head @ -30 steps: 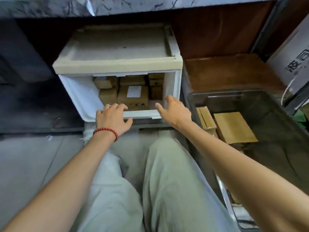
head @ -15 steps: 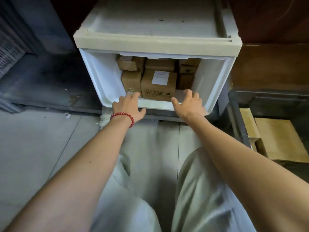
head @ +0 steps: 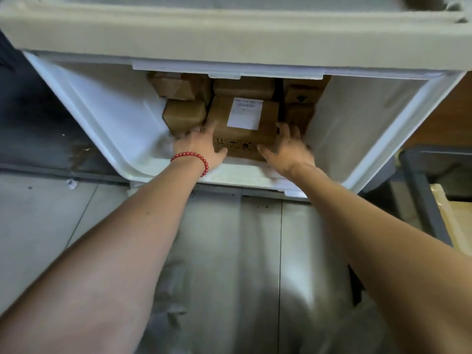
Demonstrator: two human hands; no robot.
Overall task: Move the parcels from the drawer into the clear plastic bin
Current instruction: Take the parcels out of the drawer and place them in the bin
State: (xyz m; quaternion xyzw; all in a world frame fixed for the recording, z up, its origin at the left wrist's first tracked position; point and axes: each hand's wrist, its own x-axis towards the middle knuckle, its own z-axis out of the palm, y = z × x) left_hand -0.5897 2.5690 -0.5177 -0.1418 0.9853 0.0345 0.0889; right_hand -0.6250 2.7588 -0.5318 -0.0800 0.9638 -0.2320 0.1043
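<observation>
The white plastic drawer (head: 107,118) stands pulled open and holds several brown cardboard parcels. The front parcel (head: 242,135) carries a white label on top. My left hand (head: 198,146), with a red bead bracelet at the wrist, grips that parcel's left side, thumb on its front face. My right hand (head: 287,146) grips its right side, fingers reaching along the side and thumb on the front. A smaller parcel (head: 184,116) sits just to its left, with more parcels stacked behind. At the right edge is the clear plastic bin (head: 421,200), only partly in view.
The beige drawer cabinet top (head: 229,34) overhangs the drawer. Flat cardboard (head: 457,221) lies in the bin at the far right. Grey floor tiles (head: 38,221) lie to the left. My knees in light trousers (head: 229,277) are below the drawer.
Both hands have moved from the drawer's front rim into the drawer and taken hold of the labelled parcel's sides. The camera has leaned in closer to the drawer.
</observation>
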